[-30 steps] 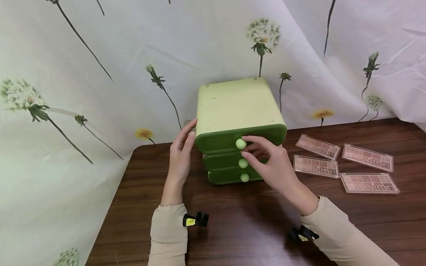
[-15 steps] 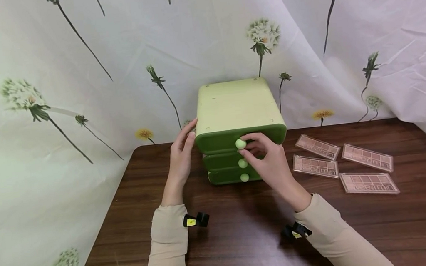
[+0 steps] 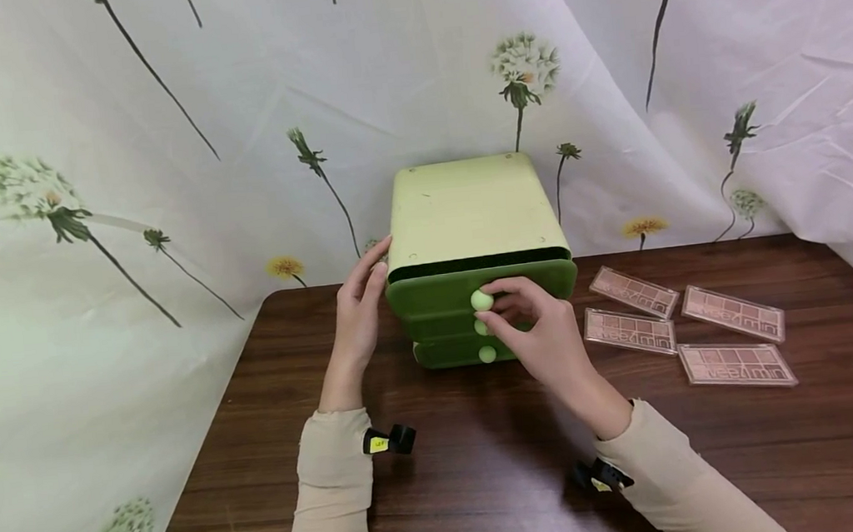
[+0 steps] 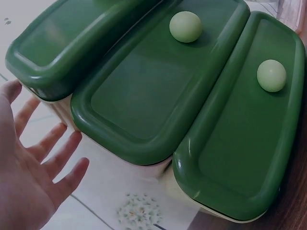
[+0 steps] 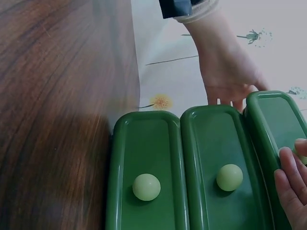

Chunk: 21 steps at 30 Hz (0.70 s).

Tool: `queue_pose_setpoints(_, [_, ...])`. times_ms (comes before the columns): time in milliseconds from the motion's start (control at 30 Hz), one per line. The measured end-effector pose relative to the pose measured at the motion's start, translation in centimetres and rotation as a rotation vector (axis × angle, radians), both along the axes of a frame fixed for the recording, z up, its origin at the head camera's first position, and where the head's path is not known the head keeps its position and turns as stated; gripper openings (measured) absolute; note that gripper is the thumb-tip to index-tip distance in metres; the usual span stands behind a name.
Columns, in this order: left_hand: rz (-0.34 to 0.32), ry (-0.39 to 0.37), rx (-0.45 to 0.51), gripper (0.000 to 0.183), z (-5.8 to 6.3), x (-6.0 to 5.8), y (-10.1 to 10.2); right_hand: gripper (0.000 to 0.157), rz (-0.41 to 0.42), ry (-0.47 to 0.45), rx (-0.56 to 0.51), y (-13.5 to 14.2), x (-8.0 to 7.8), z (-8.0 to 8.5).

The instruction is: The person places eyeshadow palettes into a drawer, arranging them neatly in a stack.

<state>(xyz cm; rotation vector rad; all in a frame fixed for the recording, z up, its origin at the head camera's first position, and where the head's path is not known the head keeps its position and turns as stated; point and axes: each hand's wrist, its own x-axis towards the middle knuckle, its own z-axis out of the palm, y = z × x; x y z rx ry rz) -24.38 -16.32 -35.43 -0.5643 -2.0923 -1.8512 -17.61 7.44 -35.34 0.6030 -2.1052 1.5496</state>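
Note:
A small chest of drawers with a pale yellow-green top (image 3: 475, 208) and three dark green fronts stands against the backdrop. Its top drawer (image 3: 429, 295) is pulled out a little, with a dark gap under the cabinet's top edge. My right hand (image 3: 548, 332) pinches that drawer's round light green knob (image 3: 482, 300) between thumb and fingers. My left hand (image 3: 358, 313) rests along the cabinet's left side, its fingers extended. In the left wrist view, the spread fingers (image 4: 62, 153) lie beside the top drawer. The middle knob (image 4: 185, 27) and bottom knob (image 4: 271, 75) show there too.
Several clear-lidded makeup palettes (image 3: 630, 332) lie flat on the brown wooden table (image 3: 473, 479), right of the chest. Behind hangs a white cloth (image 3: 233, 106) printed with dandelions. Small black cameras (image 3: 391, 441) are strapped to both wrists.
My right thumb and fingers have closed on the top knob. The top drawer has come forward slightly, opening a gap above its front. The left hand stays at the chest's side.

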Motion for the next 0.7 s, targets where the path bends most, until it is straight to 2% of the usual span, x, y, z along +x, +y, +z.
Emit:
queue_pose_setpoints(433, [-0.036, 0.007, 0.007, 0.044, -0.2, 0.0, -0.3, 0.03, 0.03, 0.062, 0.03, 0.3, 1.9, -0.2])
queue_pose_setpoints(700, [-0.037, 0.006, 0.016, 0.043, -0.1, 0.0, -0.1, 0.031, 0.051, 0.086, 0.042, 0.5, 3.3, 0.1])
